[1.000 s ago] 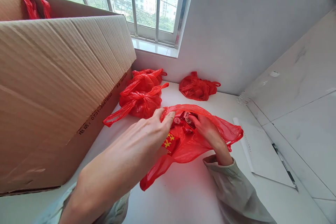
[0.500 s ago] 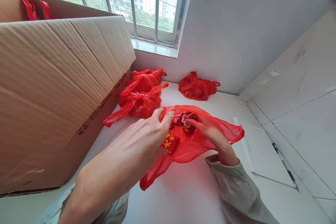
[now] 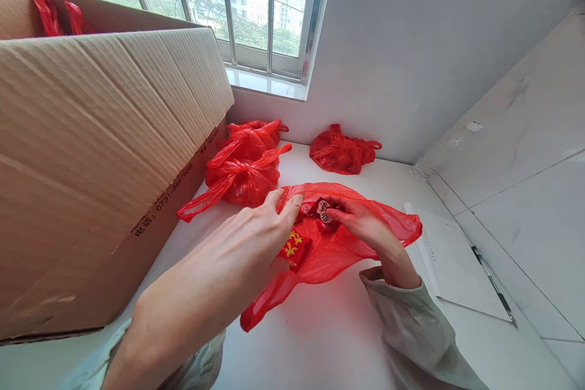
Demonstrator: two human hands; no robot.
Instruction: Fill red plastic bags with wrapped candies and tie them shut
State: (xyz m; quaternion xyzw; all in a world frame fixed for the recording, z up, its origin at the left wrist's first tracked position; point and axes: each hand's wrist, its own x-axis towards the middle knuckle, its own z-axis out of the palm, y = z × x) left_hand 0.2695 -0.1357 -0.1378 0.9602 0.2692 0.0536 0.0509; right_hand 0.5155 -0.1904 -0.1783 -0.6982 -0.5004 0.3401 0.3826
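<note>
A thin red plastic bag (image 3: 329, 256) lies spread open on the white table in front of me. My left hand (image 3: 260, 225) is closed at the bag's left rim, with thumb and forefinger near the plastic; its other fingers are hidden behind the hand. Inside the bag, my right hand (image 3: 359, 219) grips a small dark red packet (image 3: 324, 209) with a pale label and dark lettering. Just below my left thumb sits a bright red packet (image 3: 295, 250) with yellow figures, partly covered by that hand.
A big cardboard box (image 3: 105, 134) fills the left side, red bag handles (image 3: 48, 12) showing inside. Two knotted red bags (image 3: 247, 180) stand beside it. Another red bag (image 3: 342, 151) lies by the wall. At right are paper (image 3: 461, 262) and a pen (image 3: 493, 286).
My right hand has shifted very slightly at the dark red packet. The whole view has slid a little to the left. My left hand keeps its place at the bag.
</note>
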